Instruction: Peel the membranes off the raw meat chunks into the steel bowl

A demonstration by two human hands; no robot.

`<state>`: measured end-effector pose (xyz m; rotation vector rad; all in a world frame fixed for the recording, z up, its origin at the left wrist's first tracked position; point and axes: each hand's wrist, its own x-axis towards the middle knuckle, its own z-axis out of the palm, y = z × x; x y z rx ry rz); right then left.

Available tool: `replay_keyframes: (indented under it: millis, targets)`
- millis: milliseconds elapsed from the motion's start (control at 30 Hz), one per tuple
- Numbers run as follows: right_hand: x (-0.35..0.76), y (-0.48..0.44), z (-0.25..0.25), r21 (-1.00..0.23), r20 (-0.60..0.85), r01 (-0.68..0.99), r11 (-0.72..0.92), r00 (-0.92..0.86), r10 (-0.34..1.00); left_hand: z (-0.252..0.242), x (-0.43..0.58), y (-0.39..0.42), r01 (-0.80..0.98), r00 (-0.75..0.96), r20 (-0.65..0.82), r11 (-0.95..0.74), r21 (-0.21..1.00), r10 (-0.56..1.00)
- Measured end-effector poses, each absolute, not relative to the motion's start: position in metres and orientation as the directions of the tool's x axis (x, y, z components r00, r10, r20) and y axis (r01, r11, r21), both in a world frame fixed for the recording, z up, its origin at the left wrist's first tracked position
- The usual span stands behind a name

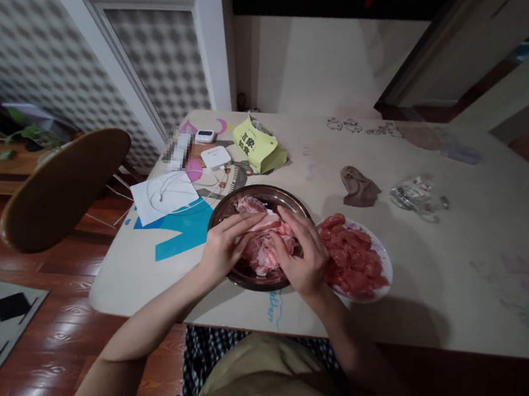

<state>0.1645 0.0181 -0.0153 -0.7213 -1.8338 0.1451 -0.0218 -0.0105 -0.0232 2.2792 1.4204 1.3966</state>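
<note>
A round metal basin (265,190) near the table's front edge holds pinkish raw meat pieces (262,258) with pale fat or skin on them. Above these, my left hand (224,241) and my right hand (304,256) face each other, fingers bent around a piece of raw meat (267,222). Each hand pinches it from its own side; the fingers partly cover it. Right beside the basin, a white patterned plate (389,261) bears a heap of darker red raw meat chunks (353,258). My right wrist passes close to the plate's left edge.
Behind the basin lie a yellow-green bag (260,147), a white box-like device (216,157), a small display device (205,136) and white paper (164,197) with a cable. A brown cloth (359,187) and clear plastic packaging (418,194) lie beyond the plate. A wooden chair (64,193) stands left.
</note>
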Motion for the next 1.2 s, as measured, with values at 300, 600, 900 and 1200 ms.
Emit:
replay_keyframes:
  millis: [300,600,900,1200]
  targets:
    - [0.167,0.019,-0.009,-0.396,0.84,0.325,0.859,-0.25,0.482,-0.02,-0.023,-0.014,0.614,0.074,0.762,-0.631,0.473,0.643]
    - [0.158,0.006,-0.014,-0.425,0.83,0.408,0.808,-0.182,0.528,-0.029,-0.015,-0.014,0.458,-0.189,0.717,-0.586,0.669,0.671]
    - [0.169,0.019,-0.011,-0.477,0.794,0.372,0.796,-0.207,0.572,-0.015,-0.024,-0.011,0.496,-0.08,0.696,-0.577,0.649,0.714]
    - [0.178,0.027,-0.011,-0.442,0.801,0.399,0.803,-0.227,0.553,-0.016,-0.019,-0.014,0.35,0.137,0.469,-0.486,0.801,0.872]
